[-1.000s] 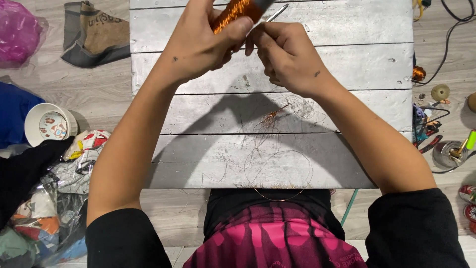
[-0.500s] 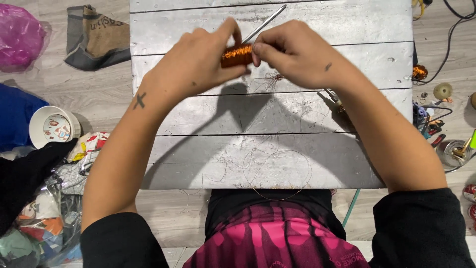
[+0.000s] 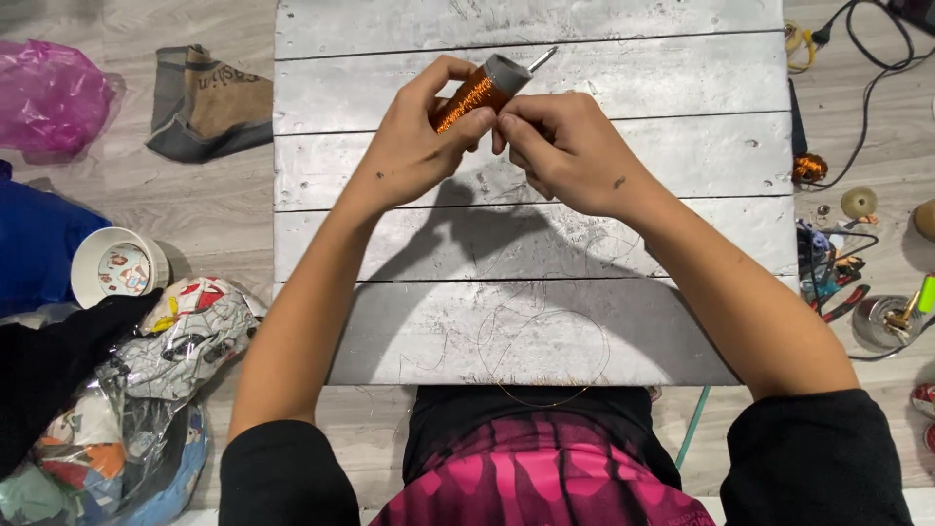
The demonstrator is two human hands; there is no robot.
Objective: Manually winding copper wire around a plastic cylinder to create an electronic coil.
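My left hand (image 3: 414, 146) grips a grey tube wound with copper wire (image 3: 479, 93), holding it tilted above the silver-painted plank board (image 3: 682, 146). A thin metal rod (image 3: 542, 58) sticks out of the tube's far end. My right hand (image 3: 565, 151) pinches at the tube's near side with fingers closed, touching the coil; whether it holds a wire strand I cannot tell. Loose thin wire loops (image 3: 545, 351) lie on the board's near edge.
Left on the floor: a pink plastic bag (image 3: 49, 93), folded cloth (image 3: 209, 102), a white cup (image 3: 117, 265), crumpled bags (image 3: 146, 390). Right: a small copper spool (image 3: 808, 168), cables (image 3: 857, 68), pliers and small tools (image 3: 838, 282).
Both hands dropped toward me from the board's far edge, then lifted slightly; the copper coil turned from level to tilted with its grey end up and to the right.
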